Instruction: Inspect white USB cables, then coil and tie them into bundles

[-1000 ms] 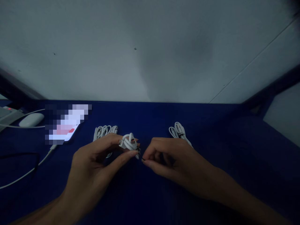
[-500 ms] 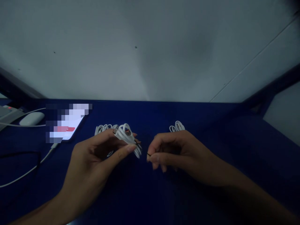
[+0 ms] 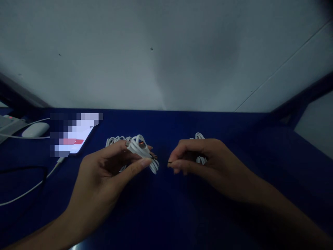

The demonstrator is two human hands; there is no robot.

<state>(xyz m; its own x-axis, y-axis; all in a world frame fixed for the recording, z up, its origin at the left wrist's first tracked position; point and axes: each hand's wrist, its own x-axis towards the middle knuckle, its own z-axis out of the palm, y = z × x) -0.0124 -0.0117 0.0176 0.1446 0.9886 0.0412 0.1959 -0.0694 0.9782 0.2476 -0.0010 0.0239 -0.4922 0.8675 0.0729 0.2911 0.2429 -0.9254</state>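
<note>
My left hand (image 3: 104, 177) pinches a coiled white USB cable (image 3: 140, 147) between thumb and fingers, its metal plug pointing left. A thin dark tie (image 3: 154, 157) wraps the coil's middle near my thumb tip. Across a small gap, my right hand (image 3: 205, 159) is closed in a pinch on a short black strip (image 3: 169, 162), which looks like a twist tie. Whether that strip joins the tie on the cable cannot be made out. Behind my left hand lie more coiled white cables (image 3: 114, 140), partly hidden. Another white cable coil (image 3: 199, 135) sits behind my right hand, mostly covered.
On the blue table (image 3: 161, 215), a lit phone (image 3: 80, 135) with a plugged-in white charging cord (image 3: 53, 172) lies at left. Beside it are a white rounded case (image 3: 35, 130) and a power strip (image 3: 9, 123). A pale wall (image 3: 156, 69) rises at the back.
My right hand has moved slightly up and to the right, still pinching the black strip. The left hand and its cable have barely shifted.
</note>
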